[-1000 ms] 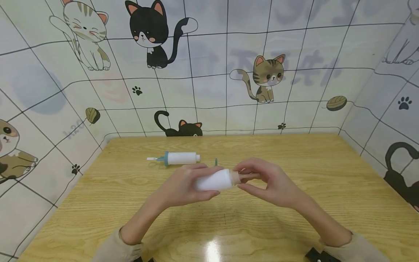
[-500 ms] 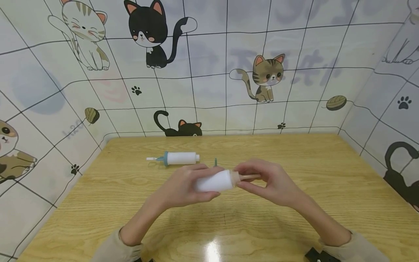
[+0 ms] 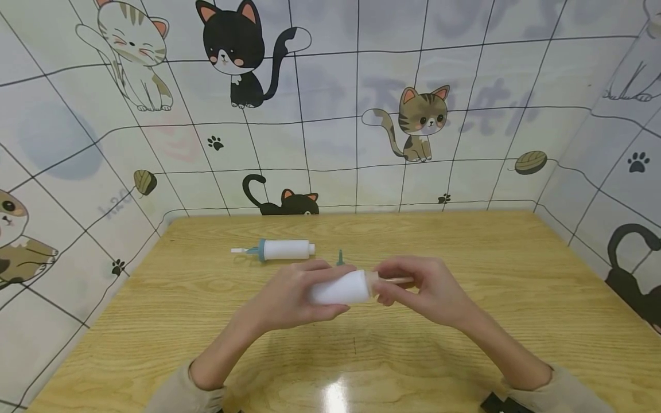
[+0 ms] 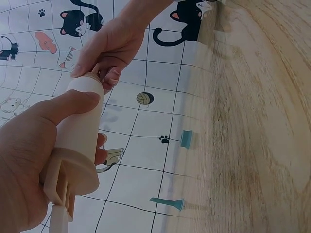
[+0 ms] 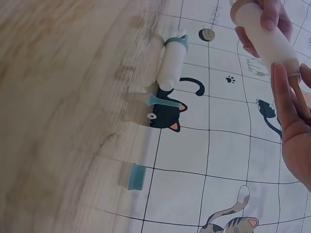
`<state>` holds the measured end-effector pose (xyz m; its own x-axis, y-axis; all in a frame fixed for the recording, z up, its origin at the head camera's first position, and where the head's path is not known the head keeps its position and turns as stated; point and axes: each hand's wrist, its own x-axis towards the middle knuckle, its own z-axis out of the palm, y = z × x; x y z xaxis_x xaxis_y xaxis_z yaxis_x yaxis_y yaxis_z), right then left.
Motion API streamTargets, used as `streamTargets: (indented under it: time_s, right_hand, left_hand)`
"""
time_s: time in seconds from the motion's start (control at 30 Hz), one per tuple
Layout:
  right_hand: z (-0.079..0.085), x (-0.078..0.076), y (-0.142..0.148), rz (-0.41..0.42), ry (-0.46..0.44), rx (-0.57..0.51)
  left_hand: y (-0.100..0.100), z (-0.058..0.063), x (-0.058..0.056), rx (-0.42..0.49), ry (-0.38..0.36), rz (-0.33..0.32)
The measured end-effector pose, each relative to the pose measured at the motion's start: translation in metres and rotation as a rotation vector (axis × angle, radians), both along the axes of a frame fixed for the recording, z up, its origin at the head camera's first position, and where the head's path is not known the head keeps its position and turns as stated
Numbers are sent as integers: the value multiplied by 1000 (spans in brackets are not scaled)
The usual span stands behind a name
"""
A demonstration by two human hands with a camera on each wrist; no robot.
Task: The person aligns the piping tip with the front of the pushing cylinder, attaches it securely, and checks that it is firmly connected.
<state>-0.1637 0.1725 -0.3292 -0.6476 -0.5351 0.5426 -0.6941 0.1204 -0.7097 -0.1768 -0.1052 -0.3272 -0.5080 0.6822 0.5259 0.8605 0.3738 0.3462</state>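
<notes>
My left hand (image 3: 296, 293) grips a white tube (image 3: 341, 287) that looks like a small hand pump, held above the table and tilted. A beige handled cap (image 4: 73, 170) closes its near end in the left wrist view, beside the palm. At the other end, my right hand (image 3: 420, 287) pinches a beige collar (image 3: 372, 282) with thumb and fingertips. From that collar a thin beige nozzle (image 3: 400, 280) points toward the right palm, partly covered by the fingers. In the right wrist view the nozzle (image 5: 299, 94) runs along the fingers.
A second white tube with a blue-green collar (image 3: 262, 250) lies on the wooden table (image 3: 206, 321), farther back on the left. A loose teal cone nozzle (image 4: 167, 202) stands behind the hands, with a short teal ring (image 4: 186, 139) apart from it. Cat-patterned sheets (image 3: 330, 143) enclose the back and sides.
My right thumb and fingers have shifted their hold around the beige collar. Both hands have come down slightly with the tube, and more of the teal cone shows behind them.
</notes>
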Motion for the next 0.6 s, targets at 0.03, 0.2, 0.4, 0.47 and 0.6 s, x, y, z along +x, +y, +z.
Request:
streamTargets:
  time_s: [0.03,0.2,0.4,0.47,0.6]
  right_hand:
    - [0,0,0,-2,-12,-2]
    - [-1,0,1,-16,-41,8]
    - [-3,-1,-1,-73,20,33]
    - [-4,-1,-2,-83,68,42]
    - [-4,-1,-3,-54,124,44]
  left_hand:
    - [0,0,0,-3,0,2]
    - [1,-1,0,-7,-1,-2]
    - [2,-2,0,2,1,-2]
    - [2,-2,0,3,8,9]
    - [2,-1,0,4,9,26]
